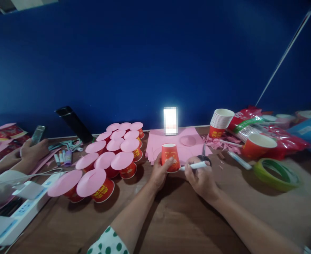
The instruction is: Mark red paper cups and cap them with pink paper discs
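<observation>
On a brown wooden table (pixel 176 218) in front of a dark blue wall, a person works with both hands. The left hand (pixel 159 173) is curled around a red paper cup (pixel 169 155), thumb across its front. The cup stands upside down on the near edge of a pile of pink paper sheets (pixel 155 141). The right hand (pixel 201 179) is closed around a white pen (pixel 195 165), whose tip points left and touches the cup's bottom rim. Scissors (pixel 204 158) lie just beyond the right hand, partly hidden by it. A cut pink circle (pixel 187 140) lies on the sheets behind the cup.

To the left stand rows of red cups, each topped with a pink paper disc (pixel 118 160). To the right are a stack of cups (pixel 221 122) and a green roll of tape (pixel 277 173). At the far left, another person's hand (pixel 35 150) holds a phone (pixel 37 134), near a white power strip (pixel 25 210).
</observation>
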Motion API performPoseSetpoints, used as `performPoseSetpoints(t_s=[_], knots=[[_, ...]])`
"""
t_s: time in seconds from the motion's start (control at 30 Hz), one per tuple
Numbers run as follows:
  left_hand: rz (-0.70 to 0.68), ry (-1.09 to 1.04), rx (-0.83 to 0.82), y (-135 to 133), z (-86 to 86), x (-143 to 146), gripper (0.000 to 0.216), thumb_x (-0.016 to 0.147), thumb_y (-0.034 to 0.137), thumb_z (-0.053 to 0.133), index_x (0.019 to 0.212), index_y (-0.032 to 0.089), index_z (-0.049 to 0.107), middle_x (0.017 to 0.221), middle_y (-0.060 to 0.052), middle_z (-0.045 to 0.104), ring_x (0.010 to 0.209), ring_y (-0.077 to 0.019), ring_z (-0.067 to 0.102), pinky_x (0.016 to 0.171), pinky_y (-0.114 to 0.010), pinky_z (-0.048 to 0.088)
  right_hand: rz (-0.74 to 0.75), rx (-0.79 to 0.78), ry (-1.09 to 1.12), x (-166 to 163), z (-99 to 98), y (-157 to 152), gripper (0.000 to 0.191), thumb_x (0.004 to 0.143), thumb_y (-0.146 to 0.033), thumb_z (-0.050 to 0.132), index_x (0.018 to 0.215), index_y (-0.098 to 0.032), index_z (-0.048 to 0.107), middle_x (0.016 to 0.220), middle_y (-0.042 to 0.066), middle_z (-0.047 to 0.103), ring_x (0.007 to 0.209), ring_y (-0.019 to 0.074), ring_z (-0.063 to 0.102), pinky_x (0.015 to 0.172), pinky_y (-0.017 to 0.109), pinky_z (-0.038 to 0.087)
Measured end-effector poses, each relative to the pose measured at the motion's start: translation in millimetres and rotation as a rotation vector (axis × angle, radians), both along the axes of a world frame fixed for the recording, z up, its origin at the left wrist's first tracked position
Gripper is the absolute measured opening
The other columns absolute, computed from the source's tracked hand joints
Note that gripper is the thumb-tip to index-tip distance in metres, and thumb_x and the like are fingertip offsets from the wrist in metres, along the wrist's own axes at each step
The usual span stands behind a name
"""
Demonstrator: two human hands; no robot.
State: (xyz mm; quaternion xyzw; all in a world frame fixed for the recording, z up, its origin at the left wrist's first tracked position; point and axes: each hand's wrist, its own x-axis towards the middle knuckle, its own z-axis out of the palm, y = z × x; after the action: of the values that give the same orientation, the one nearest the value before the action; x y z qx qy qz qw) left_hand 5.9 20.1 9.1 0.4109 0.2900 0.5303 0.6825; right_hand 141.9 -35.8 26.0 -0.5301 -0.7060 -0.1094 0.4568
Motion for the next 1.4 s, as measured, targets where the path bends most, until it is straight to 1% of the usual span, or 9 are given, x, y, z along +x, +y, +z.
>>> performPoseSetpoints(t_s=[0.23, 0.47, 0.77, 0.87, 0.97, 1.17, 1.27, 1.4], knots=[[-0.019, 0.001, -0.008, -1.3, 1.9, -0.7, 0.034, 0.07, 0.036, 0.072, 0.093, 0.015, 0.058, 0.075, 0.0, 0.06, 0.067, -0.0123, 0.057, 0.067, -0.028, 0.048, -0.008, 0.016, 0.014, -0.5, 0.6, -0.3, 0.019, 0.089, -0.021, 0.042, 0.072, -0.02, 0.048, 0.058, -0.002, 0.055, 0.053, 0.0127, 0.051, 0.063, 0.026, 0.037], [-0.004, 0.042, -0.01, -0.8, 0.5, -0.6, 0.045, 0.061, 0.035, 0.079, 0.095, 0.016, 0.058, 0.081, -0.002, 0.063, 0.069, -0.014, 0.059, 0.069, -0.031, 0.049, -0.008, 0.01, 0.015, 0.4, -0.2, -0.6, 0.02, 0.09, -0.022, 0.042, 0.071, -0.021, 0.048, 0.059, -0.001, 0.056, 0.056, 0.0137, 0.052, 0.064, 0.027, 0.038], [-0.036, 0.015, -0.037, -1.4, 0.3, -0.2, 0.043, 0.063, 0.035, 0.078, 0.095, 0.015, 0.058, 0.081, -0.002, 0.062, 0.069, -0.0141, 0.059, 0.069, -0.032, 0.05, -0.002, 0.054, 0.059, -0.5, 7.7, -1.3, 0.021, 0.089, -0.019, 0.043, 0.068, -0.021, 0.047, 0.058, -0.002, 0.055, 0.05, 0.0122, 0.049, 0.06, 0.026, 0.037], [-0.061, 0.006, -0.043, -1.9, 0.1, -0.3, 0.041, 0.064, 0.034, 0.077, 0.095, 0.015, 0.057, 0.08, -0.002, 0.061, 0.068, -0.0133, 0.058, 0.069, -0.032, 0.05, -0.011, 0.075, 0.052, -0.5, 8.2, -1.6, 0.02, 0.088, -0.018, 0.044, 0.068, -0.021, 0.047, 0.056, -0.003, 0.054, 0.047, 0.0114, 0.047, 0.059, 0.026, 0.037], [-0.071, -0.004, -0.036, -2.1, 0.2, -0.5, 0.037, 0.067, 0.034, 0.075, 0.093, 0.014, 0.057, 0.079, -0.002, 0.06, 0.067, -0.0122, 0.057, 0.068, -0.03, 0.049, -0.001, 0.06, 0.057, -0.3, 6.5, -1.1, 0.019, 0.088, -0.018, 0.044, 0.069, -0.021, 0.048, 0.057, -0.003, 0.054, 0.048, 0.0114, 0.047, 0.059, 0.026, 0.037], [-0.07, -0.043, -0.016, 0.6, 0.0, -1.8, 0.029, 0.069, 0.036, 0.073, 0.084, 0.016, 0.057, 0.069, 0.002, 0.055, 0.062, -0.0109, 0.054, 0.067, -0.029, 0.047, 0.005, 0.012, 0.02, 1.1, 2.5, 0.1, 0.018, 0.088, -0.021, 0.043, 0.07, -0.021, 0.048, 0.057, -0.002, 0.054, 0.055, 0.0135, 0.052, 0.062, 0.026, 0.038], [-0.039, -0.032, -0.009, 2.0, -1.0, -1.8, 0.029, 0.069, 0.038, 0.073, 0.078, 0.016, 0.056, 0.068, 0.002, 0.055, 0.063, -0.0113, 0.053, 0.068, -0.028, 0.046, 0.013, 0.02, 0.048, 1.0, 4.5, -1.0, 0.019, 0.088, -0.02, 0.043, 0.07, -0.021, 0.047, 0.058, -0.002, 0.055, 0.054, 0.0131, 0.051, 0.062, 0.026, 0.038], [-0.01, -0.011, 0.03, 2.0, -2.2, -1.1, 0.028, 0.07, 0.039, 0.071, 0.08, 0.017, 0.057, 0.068, 0.003, 0.054, 0.064, -0.0107, 0.052, 0.068, -0.026, 0.043, 0.009, 0.026, 0.048, -0.2, 6.8, -2.7, 0.018, 0.088, -0.02, 0.043, 0.07, -0.021, 0.047, 0.059, -0.002, 0.055, 0.053, 0.0127, 0.05, 0.062, 0.026, 0.038]])
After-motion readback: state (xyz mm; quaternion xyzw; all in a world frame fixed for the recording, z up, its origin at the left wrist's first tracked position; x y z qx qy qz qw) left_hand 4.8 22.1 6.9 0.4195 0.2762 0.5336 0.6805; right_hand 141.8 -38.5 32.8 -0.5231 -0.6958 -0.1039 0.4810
